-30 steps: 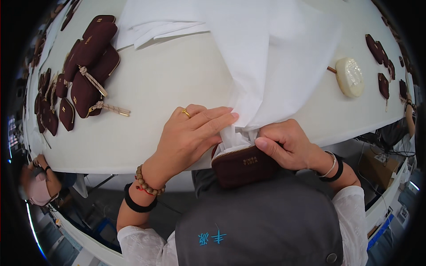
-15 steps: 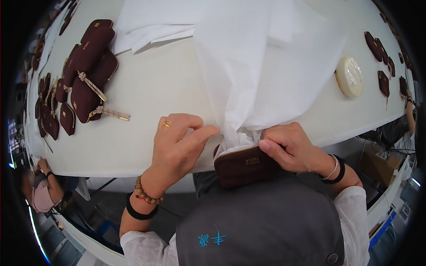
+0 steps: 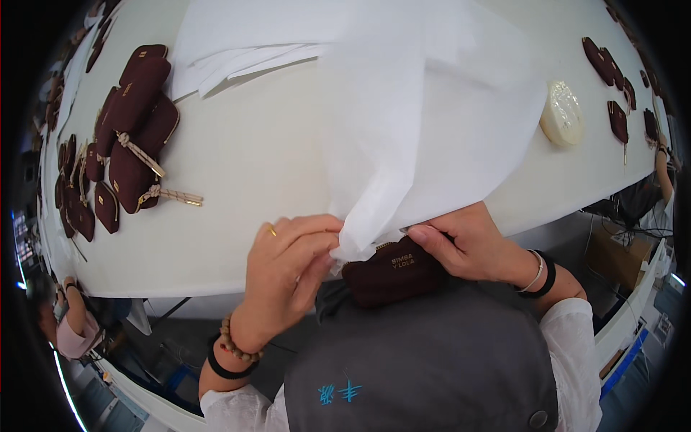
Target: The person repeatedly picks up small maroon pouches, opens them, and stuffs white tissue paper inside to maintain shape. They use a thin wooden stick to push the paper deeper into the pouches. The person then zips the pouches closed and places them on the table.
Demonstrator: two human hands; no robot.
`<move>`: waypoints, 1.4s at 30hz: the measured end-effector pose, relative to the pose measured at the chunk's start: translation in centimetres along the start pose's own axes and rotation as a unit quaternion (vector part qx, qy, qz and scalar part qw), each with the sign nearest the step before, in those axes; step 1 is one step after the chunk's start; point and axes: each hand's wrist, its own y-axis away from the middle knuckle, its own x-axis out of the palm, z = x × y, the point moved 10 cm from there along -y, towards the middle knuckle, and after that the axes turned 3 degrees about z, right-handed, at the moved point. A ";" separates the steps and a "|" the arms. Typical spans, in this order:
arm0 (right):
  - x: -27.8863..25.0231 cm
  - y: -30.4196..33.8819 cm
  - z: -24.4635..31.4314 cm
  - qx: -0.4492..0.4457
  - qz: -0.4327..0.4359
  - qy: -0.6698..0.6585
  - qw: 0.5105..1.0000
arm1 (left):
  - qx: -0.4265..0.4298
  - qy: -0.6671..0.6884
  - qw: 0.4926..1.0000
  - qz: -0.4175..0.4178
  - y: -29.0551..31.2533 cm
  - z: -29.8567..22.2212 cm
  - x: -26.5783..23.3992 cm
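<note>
A dark maroon zip pouch [image 3: 392,277] with gold lettering rests against my apron at the table's front edge, its gold-toothed zip undone. A long sheet of white tissue paper [image 3: 381,155] runs from the pouch's mouth up across the table. My left hand [image 3: 291,263] pinches the paper's gathered edge at the pouch's left corner. At the right corner, my right hand [image 3: 468,245] grips the pouch's rim, thumb on top, beside the paper. How much paper lies inside the pouch is hidden.
Several maroon pouches [image 3: 140,108] with cord pulls are piled at the left. A stack of white paper [image 3: 245,65] lies at the back. To the right are a cream-coloured roll in clear wrap [image 3: 563,115] and more pouches [image 3: 604,68]. Other people sit at both sides.
My left hand has closed on the paper and pulled its bunched part down over the pouch's left corner. My right hand has shifted slightly left along the rim.
</note>
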 end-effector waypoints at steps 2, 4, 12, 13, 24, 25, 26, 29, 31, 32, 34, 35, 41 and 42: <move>0.2 -0.2 0.4 -0.006 -0.023 0.011 1.000 | -0.167 0.274 0.946 -0.038 2.8 2.2 1.5; 0.6 -0.3 0.1 0.019 0.026 0.017 0.999 | -0.231 0.390 0.888 -0.075 3.8 2.8 2.8; 1.5 0.2 -0.3 0.071 0.143 -0.206 0.966 | -0.131 0.211 0.966 0.071 2.4 1.5 3.4; 1.1 0.0 -0.2 0.060 0.148 -0.218 0.963 | -0.114 0.167 0.978 0.053 2.2 1.5 2.7; -1.9 -0.5 1.4 -0.052 0.085 0.104 0.990 | 0.013 -0.006 0.999 -0.037 1.7 -0.2 1.9; -2.1 -1.0 2.0 -0.043 0.072 0.074 0.994 | 0.011 0.000 1.000 -0.022 1.8 0.0 2.3; -2.2 -1.4 2.4 -0.034 0.061 0.042 0.997 | 0.005 0.013 1.000 -0.025 1.9 0.1 2.4; 0.5 -1.0 3.1 -0.013 0.167 -0.036 0.985 | -0.051 0.087 0.995 0.004 2.2 1.9 3.2; 1.8 -0.3 2.3 0.044 0.211 -0.126 0.968 | -0.100 0.199 0.975 -0.026 3.0 2.9 3.4; 2.5 0.5 1.5 0.067 0.238 -0.148 0.958 | -0.124 0.254 0.958 -0.039 3.5 3.2 3.6; 3.3 1.0 0.6 0.110 0.225 -0.239 0.938 | -0.160 0.384 0.908 -0.051 3.8 3.3 4.4; 3.5 1.1 0.2 0.115 0.221 -0.247 0.937 | -0.173 0.444 0.877 -0.056 3.8 3.5 4.6; 0.5 0.4 1.2 -0.041 0.046 0.030 0.998 | -0.126 0.298 0.946 -0.023 3.4 4.6 1.4; -0.2 0.2 2.1 -0.074 0.016 0.120 0.990 | -0.080 0.177 0.979 -0.056 2.6 3.8 -0.1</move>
